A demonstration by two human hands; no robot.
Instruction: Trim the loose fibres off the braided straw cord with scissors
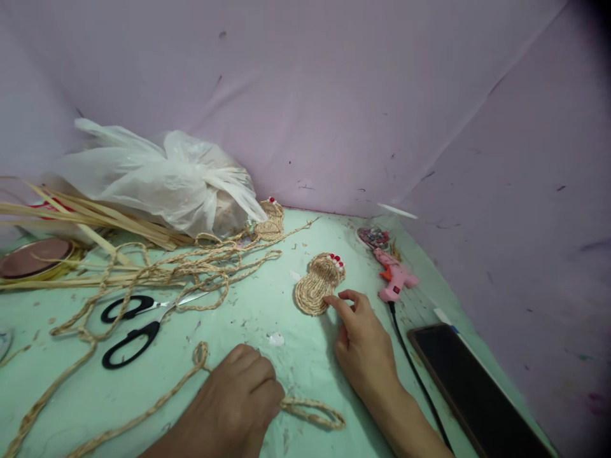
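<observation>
My left hand is closed around a braided straw cord, with a loop of it sticking out to the right and a length trailing off to the lower left. My right hand has its index finger stretched out, touching the lower right edge of a small woven straw slipper. The slipper lies flat on the table, red and white beads along its far end. The right thumb and remaining fingers are loosely bent, and nothing shows in them.
Black-handled scissors lie at the left beside tangled braid. Behind are straw strips, a white plastic bag and a second beaded slipper. At right lie a pink glue gun, its cord, a bead container and a phone.
</observation>
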